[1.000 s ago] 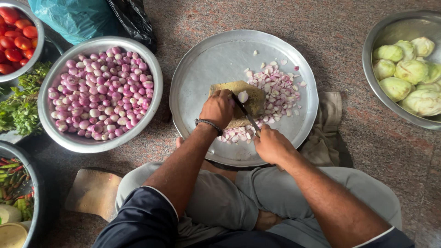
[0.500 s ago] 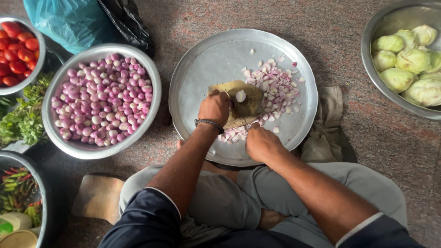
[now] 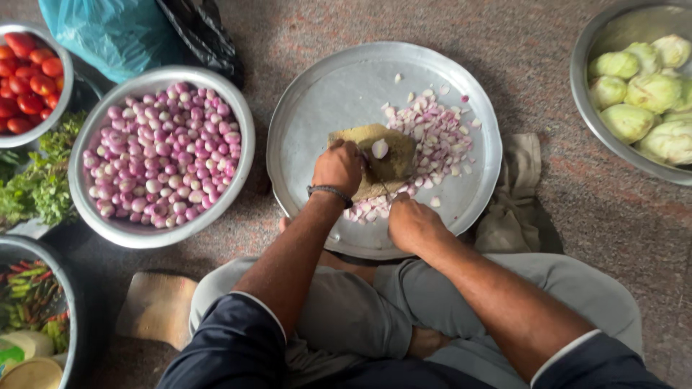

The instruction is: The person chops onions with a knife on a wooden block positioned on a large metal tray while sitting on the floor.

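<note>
A wide round metal plate lies on the floor in front of my crossed legs. On it sits a small wooden chopping block with a peeled shallot piece on top. A heap of chopped shallot spreads to the block's right and front. My left hand, a dark band at its wrist, rests fisted on the block beside the shallot. My right hand is closed around a knife whose thin blade slants up toward the block.
A metal bowl of whole purple shallots stands left of the plate. Tomatoes and green herbs are at far left, a basin of pale green gourds at upper right. A cloth lies under the plate's right edge.
My right hand has drawn back toward me with the knife, lower on the plate than before. The left hand stays on the block.
</note>
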